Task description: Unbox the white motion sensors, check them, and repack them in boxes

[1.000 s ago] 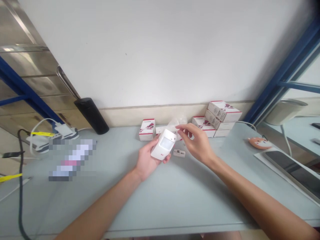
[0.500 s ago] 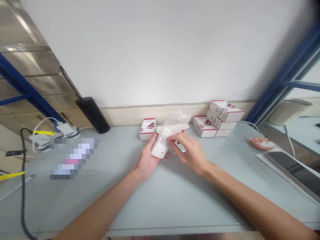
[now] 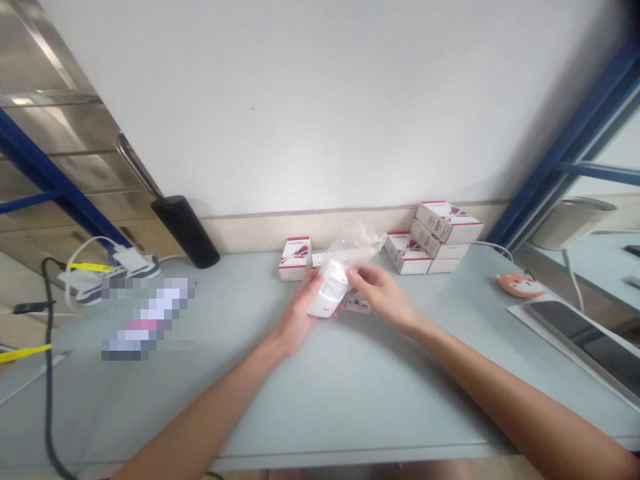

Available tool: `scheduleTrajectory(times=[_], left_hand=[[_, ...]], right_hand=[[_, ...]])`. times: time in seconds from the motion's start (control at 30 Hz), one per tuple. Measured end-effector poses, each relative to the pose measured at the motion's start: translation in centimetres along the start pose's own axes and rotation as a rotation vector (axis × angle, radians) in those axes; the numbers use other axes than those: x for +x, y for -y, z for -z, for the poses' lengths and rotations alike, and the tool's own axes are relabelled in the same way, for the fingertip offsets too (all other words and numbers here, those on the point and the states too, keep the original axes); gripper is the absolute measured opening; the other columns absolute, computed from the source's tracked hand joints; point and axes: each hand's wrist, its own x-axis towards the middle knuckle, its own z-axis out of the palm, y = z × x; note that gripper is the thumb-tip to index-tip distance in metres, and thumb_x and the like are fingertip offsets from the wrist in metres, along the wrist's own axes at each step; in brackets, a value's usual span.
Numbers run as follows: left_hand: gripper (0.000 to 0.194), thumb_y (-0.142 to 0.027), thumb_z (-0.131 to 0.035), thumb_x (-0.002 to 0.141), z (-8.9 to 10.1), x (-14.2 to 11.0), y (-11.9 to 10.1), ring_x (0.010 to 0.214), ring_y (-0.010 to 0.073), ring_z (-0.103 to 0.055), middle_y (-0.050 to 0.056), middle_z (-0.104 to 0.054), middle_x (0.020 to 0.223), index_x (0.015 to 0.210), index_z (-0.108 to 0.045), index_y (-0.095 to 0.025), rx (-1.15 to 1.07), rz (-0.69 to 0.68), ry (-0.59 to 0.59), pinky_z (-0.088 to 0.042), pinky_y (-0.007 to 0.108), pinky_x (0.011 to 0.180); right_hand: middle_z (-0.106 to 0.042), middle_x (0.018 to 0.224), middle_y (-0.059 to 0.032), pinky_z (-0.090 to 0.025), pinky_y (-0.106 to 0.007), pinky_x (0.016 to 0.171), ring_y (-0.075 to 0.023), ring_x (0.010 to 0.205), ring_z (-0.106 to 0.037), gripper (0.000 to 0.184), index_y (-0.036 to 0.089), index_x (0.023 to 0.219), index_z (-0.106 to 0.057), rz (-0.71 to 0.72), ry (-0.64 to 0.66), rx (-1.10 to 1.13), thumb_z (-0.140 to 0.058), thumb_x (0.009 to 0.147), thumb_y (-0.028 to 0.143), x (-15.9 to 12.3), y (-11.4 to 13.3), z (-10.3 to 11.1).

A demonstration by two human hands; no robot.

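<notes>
My left hand point(image 3: 296, 313) is wrapped round a white motion sensor point(image 3: 323, 308), which tilts with its top away from me. A clear plastic bag point(image 3: 356, 245) covers the sensor's upper part and sticks out beyond it toward the wall. At the sensor's right side, my right hand point(image 3: 383, 293) pinches the bag with thumb and forefinger. Just below that hand, a small white bracket-like piece point(image 3: 358, 305) lies on the table, partly covered by the fingers. Behind the hands, a low white box is mostly hidden by the bag.
A small white-and-red box point(image 3: 295, 259) stands left of the bag. More such boxes point(image 3: 447, 230) are stacked at the right. A black cylinder point(image 3: 186, 231) and a power strip point(image 3: 133, 265) sit at the left. An orange animal-faced item point(image 3: 520, 285) and a dark phone-like slab point(image 3: 585, 340) lie right.
My right hand has brought the plastic bag from behind onto the sensor and its top is now inside or under the film. My left hand has kept hold of the sensor.
</notes>
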Motion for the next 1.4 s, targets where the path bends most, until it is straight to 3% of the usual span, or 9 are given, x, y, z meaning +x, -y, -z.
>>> scheduleTrajectory(times=[0.2, 0.3, 0.4, 0.6, 0.67, 0.83, 1.1, 1.23, 1.4], left_hand=[[0.043, -0.051, -0.081, 0.086, 1.0, 1.3, 0.2, 0.13, 0.0313, -0.061, 0.01, -0.076, 0.124, 0.116, -0.076, -0.021, 0.228, -0.217, -0.068, -0.047, 0.035, 0.104], [0.041, -0.045, -0.085, 0.082, 1.3, 1.4, 0.0, 0.13, 0.0337, -0.062, 0.011, -0.077, 0.123, 0.113, -0.077, -0.02, 0.218, -0.206, -0.068, -0.046, 0.039, 0.109], [0.044, -0.036, -0.082, 0.086, 1.2, 0.8, -0.5, 0.133, 0.0313, -0.06, 0.008, -0.073, 0.133, 0.126, -0.073, -0.023, 0.223, -0.276, -0.088, -0.043, 0.038, 0.114], [0.047, -0.036, -0.077, 0.091, 1.1, 0.0, -0.8, 0.134, 0.0319, -0.059, 0.01, -0.068, 0.139, 0.135, -0.067, -0.022, 0.396, -0.307, -0.038, -0.042, 0.038, 0.115], [0.049, -0.035, -0.08, 0.089, 1.4, 0.3, -0.7, 0.13, 0.0322, -0.062, 0.011, -0.069, 0.138, 0.135, -0.068, -0.021, 0.373, -0.275, -0.034, -0.045, 0.038, 0.112], [0.049, -0.03, -0.085, 0.084, 2.8, 1.1, -0.7, 0.123, 0.0337, -0.067, 0.013, -0.072, 0.137, 0.131, -0.072, -0.02, 0.432, -0.197, 0.067, -0.049, 0.04, 0.108], [0.056, -0.028, -0.085, 0.085, 3.0, 1.0, -1.2, 0.132, 0.0314, -0.064, 0.013, -0.067, 0.143, 0.137, -0.066, -0.022, 0.391, -0.221, 0.145, -0.048, 0.041, 0.113], [0.053, -0.032, -0.087, 0.084, 3.2, 1.4, -0.6, 0.122, 0.0312, -0.07, 0.017, -0.07, 0.138, 0.131, -0.066, -0.02, 0.338, -0.185, 0.151, -0.054, 0.041, 0.104], [0.065, -0.034, -0.088, 0.083, 3.7, 1.8, 0.2, 0.125, 0.032, -0.069, 0.019, -0.067, 0.14, 0.14, -0.059, -0.021, 0.323, -0.15, 0.227, -0.054, 0.043, 0.107]], right_hand=[[-0.078, 0.102, -0.0075, -0.059, -0.037, 0.078, -0.0234, 0.086, -0.07, 0.035, 0.02, 0.106, -0.072, 0.085, -0.111, -0.132, -0.067, 0.093, 0.053, 0.3, -0.3, 0.1], [-0.078, 0.107, -0.0073, -0.056, -0.037, 0.086, -0.0227, 0.09, -0.069, 0.028, 0.02, 0.108, -0.072, 0.183, -0.104, -0.235, -0.066, 0.095, 0.044, 0.3, -0.1, 0.2], [-0.078, 0.111, -0.0069, -0.053, -0.038, 0.091, -0.0234, 0.096, -0.067, 0.028, 0.021, 0.112, -0.072, 0.228, -0.07, -0.331, -0.063, 0.099, 0.044, 0.2, 0.0, 0.4], [-0.074, 0.134, -0.0097, -0.047, -0.048, 0.108, -0.032, 0.125, -0.066, 0.03, 0.026, 0.122, -0.072, 0.339, 0.169, -0.516, -0.063, 0.102, 0.046, 0.1, -0.3, 0.7], [-0.07, 0.141, -0.011, -0.047, -0.05, 0.11, -0.0334, 0.131, -0.063, 0.035, 0.026, 0.129, -0.069, 0.354, 0.171, -0.561, -0.065, 0.1, 0.046, 0.2, -0.5, 0.9], [-0.076, 0.123, -0.0104, -0.055, -0.043, 0.093, -0.0292, 0.107, -0.071, 0.039, 0.023, 0.126, -0.068, 0.283, 0.023, -0.501, -0.071, 0.095, 0.048, 0.3, -0.5, 1.7], [-0.078, 0.119, -0.008, -0.053, -0.041, 0.093, -0.0273, 0.104, -0.071, 0.027, 0.024, 0.114, -0.073, 0.305, 0.202, -0.503, -0.06, 0.103, 0.045, 0.2, 0.2, 1.9], [-0.077, 0.117, -0.0089, -0.055, -0.04, 0.089, -0.0254, 0.098, -0.07, 0.039, 0.023, 0.133, -0.065, 0.249, 0.073, -0.475, -0.06, 0.102, 0.046, 0.0, 0.5, 1.8], [-0.077, 0.113, -0.0082, -0.053, -0.036, 0.086, -0.0236, 0.094, -0.068, 0.034, 0.022, 0.125, -0.068, 0.277, 0.058, -0.472, -0.052, 0.106, 0.045, -0.1, 0.4, 1.6]])
